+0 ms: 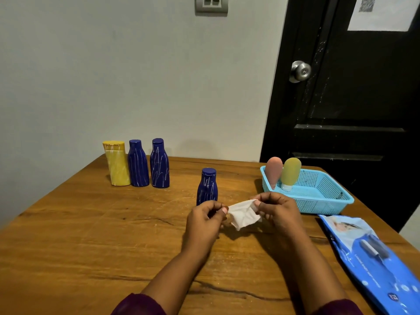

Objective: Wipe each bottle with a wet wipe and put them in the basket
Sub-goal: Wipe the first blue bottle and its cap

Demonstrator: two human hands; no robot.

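A white wet wipe (243, 214) is stretched between both hands above the table's middle. My left hand (204, 220) pinches its left corner, and my right hand (276, 210) pinches its right edge. Just behind the hands stands a dark blue bottle (207, 185) streaked with white marks. At the back left stand a yellow bottle (116, 163) and two more marked blue bottles (137, 163) (159, 163). The light blue basket (322, 196) at the right holds a pink bottle (273, 171) and a yellow-green bottle (290, 172), both cap down.
A blue pack of wet wipes (372, 258) lies at the table's right front edge. The wooden table (91, 235) meets a pale wall at the back. A black door (354, 98) with a metal knob stands behind the basket.
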